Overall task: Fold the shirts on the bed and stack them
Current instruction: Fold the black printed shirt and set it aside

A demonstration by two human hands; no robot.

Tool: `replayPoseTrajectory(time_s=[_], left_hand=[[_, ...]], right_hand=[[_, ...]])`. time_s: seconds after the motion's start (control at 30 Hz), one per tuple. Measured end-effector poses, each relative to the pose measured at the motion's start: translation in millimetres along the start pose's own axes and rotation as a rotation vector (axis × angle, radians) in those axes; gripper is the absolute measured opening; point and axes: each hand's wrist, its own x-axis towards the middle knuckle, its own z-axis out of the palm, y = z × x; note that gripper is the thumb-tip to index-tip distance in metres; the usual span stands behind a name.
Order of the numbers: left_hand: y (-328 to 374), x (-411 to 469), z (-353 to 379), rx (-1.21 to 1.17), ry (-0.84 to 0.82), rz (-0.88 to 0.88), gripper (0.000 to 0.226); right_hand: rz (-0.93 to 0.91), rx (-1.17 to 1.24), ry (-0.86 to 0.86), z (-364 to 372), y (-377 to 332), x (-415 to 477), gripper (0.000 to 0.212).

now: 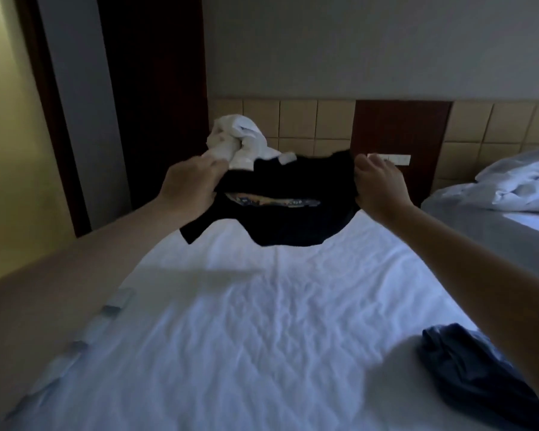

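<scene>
A black shirt [280, 219] with a coloured print hangs in the air above the far part of the bed [255, 321]. My left hand [190, 185] grips its left edge and my right hand [380, 185] grips its right edge, both arms stretched forward. Behind my left hand a crumpled white shirt [243, 141] lies at the head of the bed. A bunched dark blue shirt [470, 365] lies on the white sheet at the near right, under my right forearm.
A tiled headboard [299, 122] with a dark wood panel [402, 132] stands behind the bed. A second bed with rumpled white bedding [517, 185] is at the right. A dark door frame [150, 88] stands at the left.
</scene>
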Motion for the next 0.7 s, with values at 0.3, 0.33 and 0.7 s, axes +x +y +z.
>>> replayPoseTrajectory(time_s=[0.3, 0.33, 0.7], left_hand=[[103, -216, 45, -0.327, -0.945, -0.081, 0.044], [107, -232, 44, -0.410, -1.001, -0.115, 0.051], [107, -252, 1, -0.601, -0.849, -0.191, 0.043]], right_hand=[[0.195, 0.445, -1.108, 35, -72, -229, 0.068], [0.210, 0.536, -1.240, 31, -75, -245, 0.107], [0.403, 0.917, -0.816, -3, -82, -271, 0.019]])
